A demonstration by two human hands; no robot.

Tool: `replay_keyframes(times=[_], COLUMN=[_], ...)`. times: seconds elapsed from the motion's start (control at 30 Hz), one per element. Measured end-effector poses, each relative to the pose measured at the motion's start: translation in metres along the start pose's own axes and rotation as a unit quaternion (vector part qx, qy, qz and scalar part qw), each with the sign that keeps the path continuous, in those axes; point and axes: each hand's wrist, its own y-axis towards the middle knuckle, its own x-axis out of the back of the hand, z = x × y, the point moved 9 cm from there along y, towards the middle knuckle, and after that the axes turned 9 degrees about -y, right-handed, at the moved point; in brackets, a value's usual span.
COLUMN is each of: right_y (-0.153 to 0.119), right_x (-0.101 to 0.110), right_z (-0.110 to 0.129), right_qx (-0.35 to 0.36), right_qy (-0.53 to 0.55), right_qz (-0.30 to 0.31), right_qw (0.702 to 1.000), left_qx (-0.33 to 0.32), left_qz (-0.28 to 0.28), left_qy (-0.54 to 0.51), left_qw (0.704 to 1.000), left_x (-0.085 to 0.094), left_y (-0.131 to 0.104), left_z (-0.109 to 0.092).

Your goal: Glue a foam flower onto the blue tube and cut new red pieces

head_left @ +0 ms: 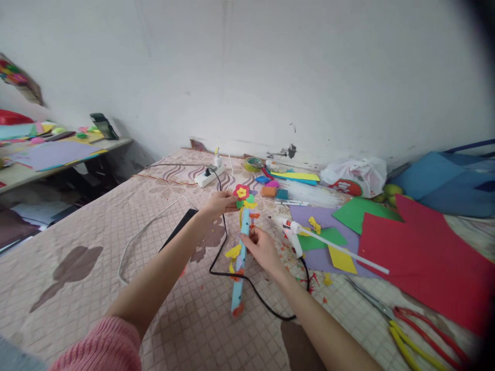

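Observation:
Between finger and thumb, my left hand (221, 204) pinches a red flower (242, 192) with a yellow centre and green leaves. The flower is at the far end of a light blue strip (237, 294), perhaps of foam or paper. Yellow and orange cut-out pieces line both edges of this strip. My right hand (263, 248) is closed on the strip around its middle. Whether the flower is fixed to the strip, I cannot tell. To the right of my right hand lies a white glue gun (292, 238) with a long glue stick in its back.
Black cable (263, 296) loops around the strip. Red and yellow scissors (402, 322) lie at right, near a red sheet (417, 257) and a purple sheet (350, 237). A power strip (210, 175), tape roll (253, 164) and plastic bag (358, 172) are farther back.

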Motion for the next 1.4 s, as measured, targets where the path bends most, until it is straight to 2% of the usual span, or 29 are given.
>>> replay_keyframes(times=[0.3,0.77,1.07,1.4], right_y=[-0.0003,0.0016,0.0023,0.0014], right_x=[0.0010,-0.0022,-0.0036,-0.0014], right_z=[0.0020,-0.0015,-0.0035,0.0029], right_qx=[0.002,0.004,-0.004,-0.003], right_qy=[-0.005,-0.008,-0.017,-0.008], right_qz=[-0.002,-0.005,0.002,-0.004], right_qw=[1.000,1.000,1.000,1.000], left_qx=[-0.023,-0.036,0.011,-0.036], left_qz=[-0.011,-0.025,-0.021,-0.044], left_qy=[0.005,0.042,0.045,0.062], left_qw=[1.000,0.998,0.999,0.996], left_x=[0.0033,0.0049,0.0020,-0.0029], left_y=[0.0013,0.0021,-0.0060,-0.0030], left_z=[-0.0070,-0.0063,-0.0010,-0.0010])
